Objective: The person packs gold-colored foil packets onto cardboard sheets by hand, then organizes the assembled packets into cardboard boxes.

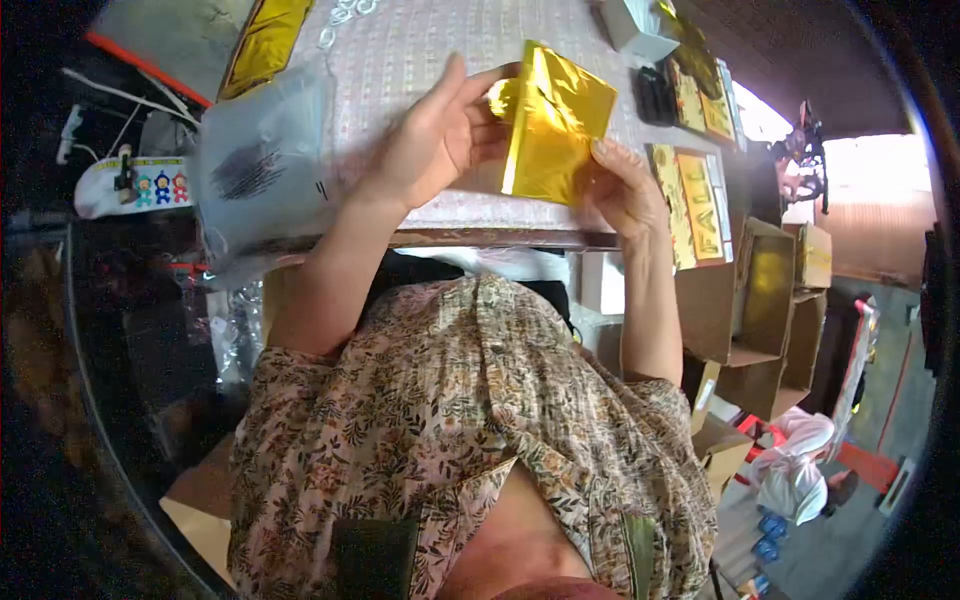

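A shiny gold foil packet, flat and roughly square (562, 125), is held up above the patterned tabletop (440, 35). My right hand (630, 190) grips its lower right edge, thumb on the front face and the other fingers behind it. To the left of the packet is my left hand (445, 135), palm turned toward it, thumb raised and fingers apart; the fingertips reach close to the packet's left edge, where a small gold part shows. Whether they touch it I cannot tell.
Clear plastic bags (265, 160) lie on the table's left side, with gold foil (265, 45) behind. White rings (345, 12) are at the back. On the right are a white box (640, 28), a black object (655, 95), "FALL" cards (700, 205) and cardboard boxes (755, 290).
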`<state>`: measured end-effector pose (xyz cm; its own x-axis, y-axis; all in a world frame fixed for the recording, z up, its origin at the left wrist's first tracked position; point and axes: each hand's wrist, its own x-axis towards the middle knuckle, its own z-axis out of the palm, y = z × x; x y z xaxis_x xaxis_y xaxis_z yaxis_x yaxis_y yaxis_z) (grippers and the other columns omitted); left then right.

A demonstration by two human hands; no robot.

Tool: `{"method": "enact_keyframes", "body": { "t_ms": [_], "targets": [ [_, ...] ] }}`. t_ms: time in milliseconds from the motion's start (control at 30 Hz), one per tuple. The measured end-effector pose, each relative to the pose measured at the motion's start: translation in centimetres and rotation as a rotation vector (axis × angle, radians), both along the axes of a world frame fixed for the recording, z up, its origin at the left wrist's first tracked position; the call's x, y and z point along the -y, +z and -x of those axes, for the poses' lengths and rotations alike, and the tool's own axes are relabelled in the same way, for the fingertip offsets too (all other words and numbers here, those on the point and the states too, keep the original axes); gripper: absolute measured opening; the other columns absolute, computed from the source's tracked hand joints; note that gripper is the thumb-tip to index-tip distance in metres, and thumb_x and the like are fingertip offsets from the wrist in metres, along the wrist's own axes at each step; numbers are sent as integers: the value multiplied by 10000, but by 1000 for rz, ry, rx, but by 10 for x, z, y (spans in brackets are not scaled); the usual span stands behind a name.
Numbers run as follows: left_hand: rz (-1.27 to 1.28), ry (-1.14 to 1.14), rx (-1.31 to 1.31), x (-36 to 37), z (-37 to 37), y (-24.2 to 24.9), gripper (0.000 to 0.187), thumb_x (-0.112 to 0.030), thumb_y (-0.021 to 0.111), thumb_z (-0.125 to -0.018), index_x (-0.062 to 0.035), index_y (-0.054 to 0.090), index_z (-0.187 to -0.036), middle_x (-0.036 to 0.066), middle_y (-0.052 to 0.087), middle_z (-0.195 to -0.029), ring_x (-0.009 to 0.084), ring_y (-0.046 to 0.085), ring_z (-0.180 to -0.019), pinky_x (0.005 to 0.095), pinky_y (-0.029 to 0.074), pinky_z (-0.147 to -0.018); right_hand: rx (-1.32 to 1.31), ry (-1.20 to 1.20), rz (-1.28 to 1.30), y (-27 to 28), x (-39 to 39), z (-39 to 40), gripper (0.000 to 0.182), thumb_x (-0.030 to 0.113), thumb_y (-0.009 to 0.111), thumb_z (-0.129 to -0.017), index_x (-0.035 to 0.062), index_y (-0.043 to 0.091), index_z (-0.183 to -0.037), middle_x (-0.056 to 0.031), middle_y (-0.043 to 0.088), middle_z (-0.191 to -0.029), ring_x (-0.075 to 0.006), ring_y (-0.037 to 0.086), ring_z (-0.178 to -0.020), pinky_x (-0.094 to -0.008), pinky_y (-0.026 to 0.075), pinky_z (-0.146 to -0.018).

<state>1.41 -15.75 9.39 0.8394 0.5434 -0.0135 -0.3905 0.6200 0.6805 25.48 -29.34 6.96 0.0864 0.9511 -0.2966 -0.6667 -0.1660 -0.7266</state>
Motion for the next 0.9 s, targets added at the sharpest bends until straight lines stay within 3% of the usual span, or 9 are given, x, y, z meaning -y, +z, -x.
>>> {"method": "enact_keyframes", "body": {
  "t_ms": [100, 200, 300, 367, 533, 700, 767, 800, 900],
  "targets": [
    [-114, -33, 59, 1, -4, 7, 493, -376, 409, -1129, -51, 466, -1495, 109, 660, -1263, 185, 689, -1078, 345, 585, -916, -119, -147, 1, -15, 7, -3, 311, 60, 765, -874, 28, 690, -1174, -74, 746, -1062, -205, 707, -969, -370, 553, -936],
    [-372, -36, -27, 5, -8, 8, 415, -187, 572, -1072, -123, 497, -1476, 27, 674, -1216, 93, 660, -1053, 239, 567, -848, -146, -13, 5, -8, 13, -2, 355, 109, 754, -872, -10, 688, -1200, -111, 746, -1157, -204, 705, -1032, -352, 540, -975],
    [-525, -9, 5, 5, -14, 6, 419, -190, 598, -1061, -123, 503, -1464, 10, 688, -1186, 72, 659, -997, 231, 564, -820, -197, 48, 1, -9, 13, -4, 461, 85, 748, -851, -25, 648, -1287, -125, 721, -1234, -249, 675, -1168, -409, 489, -1091],
    [-509, -43, 31, 0, -12, 4, 408, -188, 612, -1055, -130, 520, -1448, -3, 698, -1161, 64, 660, -957, 213, 559, -786, -90, -64, 38, -10, 15, -3, 340, 158, 736, -857, 24, 679, -1164, -156, 739, -1015, -317, 695, -939, -512, 514, -963],
    [-525, -173, 57, -7, -3, 10, 353, -251, 655, -1035, -74, 589, -1333, 39, 725, -1121, 143, 754, -854, 224, 596, -709, -15, -20, 28, 5, 18, 10, 334, 150, 741, -837, 44, 688, -1150, -103, 712, -957, -273, 634, -961, -566, 478, -992],
    [-540, -264, -23, -11, 9, 23, 374, -332, 660, -1030, -68, 583, -1284, 16, 716, -1085, 162, 761, -832, 250, 575, -602, -18, -19, 46, 10, 21, 13, 434, 120, 744, -822, 14, 667, -1237, -138, 710, -1084, -296, 654, -990, -569, 511, -1004],
    [-574, -278, -97, -17, 12, 19, 312, -265, 667, -1029, -60, 611, -1257, 34, 721, -1086, 155, 750, -800, 258, 592, -641, -110, 13, 49, 9, 19, 9, 516, 114, 743, -824, 7, 628, -1316, -153, 709, -1176, -330, 667, -1075, -561, 528, -995],
    [-572, -276, -95, -17, 13, 22, 312, -265, 667, -1029, -60, 611, -1257, 34, 721, -1086, 155, 750, -800, 258, 592, -641, -140, 60, 23, 8, 18, 8, 547, 133, 769, -830, -71, 615, -1314, -177, 702, -1254, -299, 666, -1164, -455, 469, -1101],
    [-703, -176, -278, -18, 12, 27, 267, -186, 753, -962, -1, 671, -1135, 104, 750, -999, 188, 754, -823, 298, 645, -768, -135, 105, 8, 12, 14, 10, 506, 120, 760, -841, -75, 633, -1290, -175, 717, -1227, -295, 673, -1154, -457, 468, -1103]
  ]
}}
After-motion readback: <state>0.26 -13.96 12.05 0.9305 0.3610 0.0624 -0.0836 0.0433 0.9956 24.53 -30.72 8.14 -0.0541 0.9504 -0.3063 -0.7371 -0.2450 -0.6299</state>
